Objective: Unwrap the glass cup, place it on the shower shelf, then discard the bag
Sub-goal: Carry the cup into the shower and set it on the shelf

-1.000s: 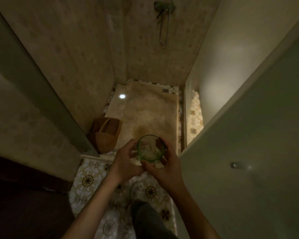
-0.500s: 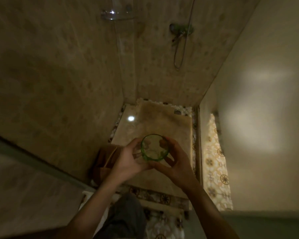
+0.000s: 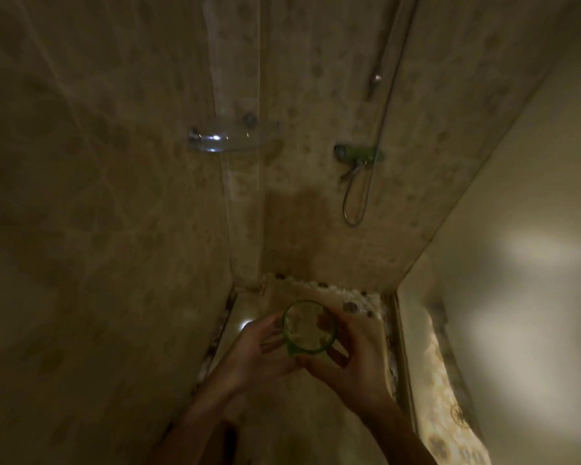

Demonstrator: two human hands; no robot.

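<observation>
In a dim tiled shower, left hand [image 3: 265, 354] and right hand [image 3: 346, 357] (fingers curled) grip the green glass cup [image 3: 309, 327] between them.

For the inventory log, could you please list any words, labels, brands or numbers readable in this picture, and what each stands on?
None can be read.
Glass cup: green, no label or print visible.
Corner shelf: clear, no marking.
Shower mixer: any brand mark is too dim and blurred to tell.
</observation>
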